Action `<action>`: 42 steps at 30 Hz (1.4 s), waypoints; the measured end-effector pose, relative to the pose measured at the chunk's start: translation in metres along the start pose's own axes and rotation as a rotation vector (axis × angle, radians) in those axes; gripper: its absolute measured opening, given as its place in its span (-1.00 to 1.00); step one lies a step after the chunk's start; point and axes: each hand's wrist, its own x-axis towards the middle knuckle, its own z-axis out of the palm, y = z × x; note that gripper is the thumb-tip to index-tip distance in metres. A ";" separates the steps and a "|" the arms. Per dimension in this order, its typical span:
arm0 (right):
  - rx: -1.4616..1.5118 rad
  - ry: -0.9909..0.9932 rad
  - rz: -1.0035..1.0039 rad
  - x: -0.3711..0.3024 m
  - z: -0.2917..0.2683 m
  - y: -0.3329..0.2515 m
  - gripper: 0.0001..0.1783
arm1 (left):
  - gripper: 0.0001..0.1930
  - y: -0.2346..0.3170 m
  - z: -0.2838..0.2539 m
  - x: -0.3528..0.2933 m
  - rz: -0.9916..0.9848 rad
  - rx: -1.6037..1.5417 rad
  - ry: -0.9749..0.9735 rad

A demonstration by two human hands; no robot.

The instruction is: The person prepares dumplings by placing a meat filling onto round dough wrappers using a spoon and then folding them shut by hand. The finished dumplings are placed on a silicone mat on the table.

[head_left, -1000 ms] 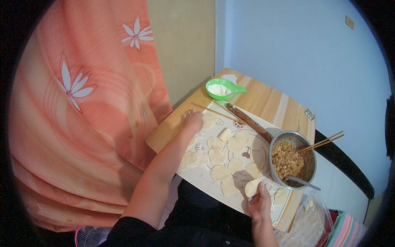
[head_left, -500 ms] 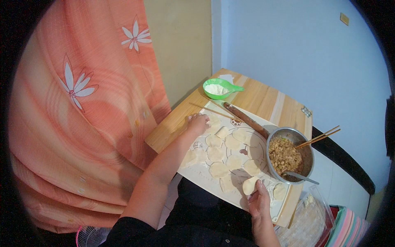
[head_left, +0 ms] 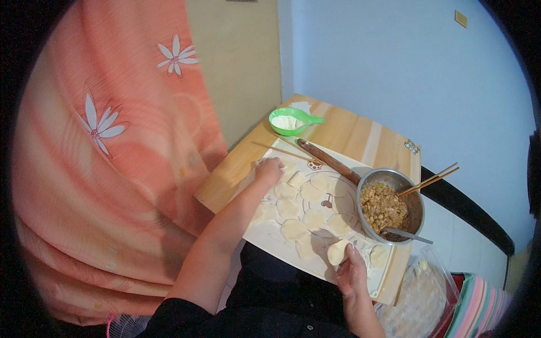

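Observation:
A white mat on a small wooden table carries several round dough wrappers. My left hand lies on the mat's far left part, fingers curled over a piece of dough; whether it grips it I cannot tell. At the mat's near edge my right hand holds a pale folded wrapper. A steel bowl of minced filling stands right of the wrappers, with a spoon in it and chopsticks across its rim.
A green scoop of flour stands at the table's far side. A wooden rolling pin and a thin stick lie near the mat's far edge. An orange flowered curtain hangs on the left. A clear bag sits at lower right.
My left hand slid slightly along the mat's far left part. My right hand with the wrapper stayed near the mat's near edge. The view shifted a little.

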 end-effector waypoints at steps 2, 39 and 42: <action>-0.013 0.010 0.017 -0.001 -0.002 0.000 -0.66 | -0.77 0.007 -0.012 -0.004 -0.064 -0.074 -0.032; 0.058 -0.006 -0.024 -0.028 -0.013 -0.003 -0.65 | -0.67 0.030 0.001 -0.021 0.363 -0.060 -0.025; 0.046 -0.009 -0.004 -0.026 -0.018 -0.003 -0.65 | -0.73 0.033 -0.004 -0.016 0.104 -0.476 -0.121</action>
